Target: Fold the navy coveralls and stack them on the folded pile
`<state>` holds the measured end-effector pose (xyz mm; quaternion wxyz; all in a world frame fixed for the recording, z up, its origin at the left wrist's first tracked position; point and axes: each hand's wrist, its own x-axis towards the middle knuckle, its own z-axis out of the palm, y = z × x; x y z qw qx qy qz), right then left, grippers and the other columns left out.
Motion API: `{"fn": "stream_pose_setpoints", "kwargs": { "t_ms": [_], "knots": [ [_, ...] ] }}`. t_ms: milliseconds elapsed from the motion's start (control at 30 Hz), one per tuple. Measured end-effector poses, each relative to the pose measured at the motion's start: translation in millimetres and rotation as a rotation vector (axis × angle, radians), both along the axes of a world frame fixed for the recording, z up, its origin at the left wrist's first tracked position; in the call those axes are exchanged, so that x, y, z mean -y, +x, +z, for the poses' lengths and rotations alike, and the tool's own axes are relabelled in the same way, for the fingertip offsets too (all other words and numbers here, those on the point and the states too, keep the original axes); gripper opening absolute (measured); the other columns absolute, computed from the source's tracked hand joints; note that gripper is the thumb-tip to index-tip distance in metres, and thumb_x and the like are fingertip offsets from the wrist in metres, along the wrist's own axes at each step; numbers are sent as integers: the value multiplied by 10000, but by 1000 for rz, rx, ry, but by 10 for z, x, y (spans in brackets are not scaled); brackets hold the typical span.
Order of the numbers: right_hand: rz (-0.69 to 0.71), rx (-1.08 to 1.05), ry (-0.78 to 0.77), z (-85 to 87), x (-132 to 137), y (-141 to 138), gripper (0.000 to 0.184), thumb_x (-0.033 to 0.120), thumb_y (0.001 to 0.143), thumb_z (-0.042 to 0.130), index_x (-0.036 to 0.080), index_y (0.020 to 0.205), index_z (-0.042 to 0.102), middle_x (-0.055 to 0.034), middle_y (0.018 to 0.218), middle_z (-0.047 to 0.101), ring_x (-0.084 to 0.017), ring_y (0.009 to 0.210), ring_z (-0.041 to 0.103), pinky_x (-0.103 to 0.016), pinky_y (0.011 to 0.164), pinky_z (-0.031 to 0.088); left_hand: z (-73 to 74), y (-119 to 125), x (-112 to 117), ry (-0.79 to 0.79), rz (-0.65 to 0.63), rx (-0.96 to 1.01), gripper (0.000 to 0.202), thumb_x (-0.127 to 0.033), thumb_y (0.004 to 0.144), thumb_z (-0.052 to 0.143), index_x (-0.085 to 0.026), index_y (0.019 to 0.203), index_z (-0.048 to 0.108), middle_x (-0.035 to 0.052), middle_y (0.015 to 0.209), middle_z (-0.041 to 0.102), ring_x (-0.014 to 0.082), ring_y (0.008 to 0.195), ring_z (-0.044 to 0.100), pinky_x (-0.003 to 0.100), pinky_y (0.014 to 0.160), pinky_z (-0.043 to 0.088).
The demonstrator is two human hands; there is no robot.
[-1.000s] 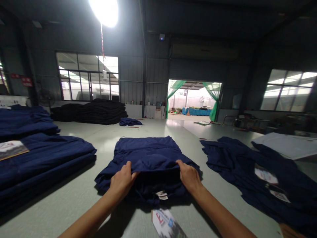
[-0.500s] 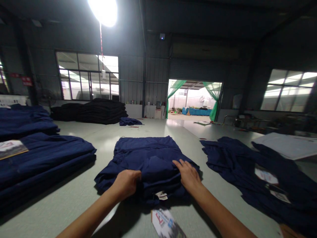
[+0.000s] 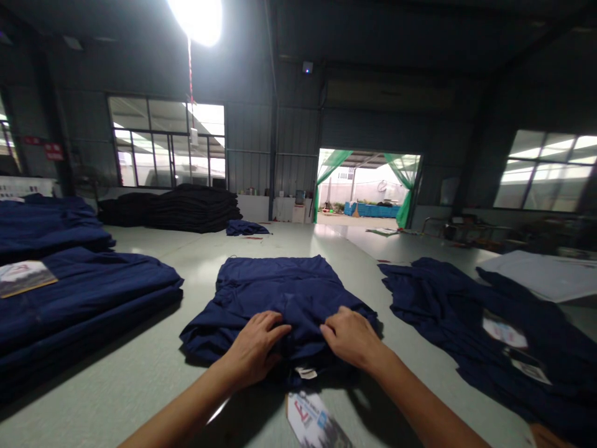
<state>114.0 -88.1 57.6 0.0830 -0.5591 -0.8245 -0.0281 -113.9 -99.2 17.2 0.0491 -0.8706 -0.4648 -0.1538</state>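
My left hand (image 3: 254, 348) lies flat, fingers spread, on the near edge of the folded navy-blue cloth garment (image 3: 280, 289), gripping nothing. My right hand (image 3: 349, 336) is just beside it with fingers curled onto the same fabric, and I can't tell if it pinches. The garment sits mid pale grey-green table (image 3: 140, 373), between the stacked navy garments (image 3: 84, 298) on the left and the loose navy pile (image 3: 466, 311) on the right, with a white printed hang tag (image 3: 312, 420) in front.

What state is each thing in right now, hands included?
Left hand: open, flat on the navy garment.
Right hand: on the same garment, fingers curled, grip unclear.
Navy garment: folded, flat on the table.
Hang tag: lying on the table at the garment's near edge.
Left stack of navy garments: folded, piled.
Right navy garments: unfolded, spread out.
Doorway: open.
Ceiling lamp: on.
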Motion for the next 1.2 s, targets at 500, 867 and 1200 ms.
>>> {"fn": "stream_pose_setpoints", "kwargs": {
  "t_ms": [500,867,1200],
  "knots": [
    [159,-167,29,-461,-217,8,410,371,822,450,286,1218,511,-59,1313,445,-241,1234,314,-455,1025,224,-219,-95,-142,-71,129,-5,537,-503,811,449,-340,1317,372,43,1436,305,368,1320,125,697,955,29],
    [327,-243,-132,-404,-103,-50,407,365,734,549,201,1106,558,-63,1062,617,-198,981,542,-304,870,392,-122,22,-111,-44,66,-77,111,-222,756,523,-196,784,627,40,813,671,204,872,578,430,975,302],
    [205,96,-12,-155,-169,-431,325,405,742,480,177,923,624,-102,941,643,-245,915,563,-338,766,396,-163,19,-161,244,128,48,204,-187,836,394,-208,754,581,22,714,634,180,827,545,448,1048,202]
  ]
}}
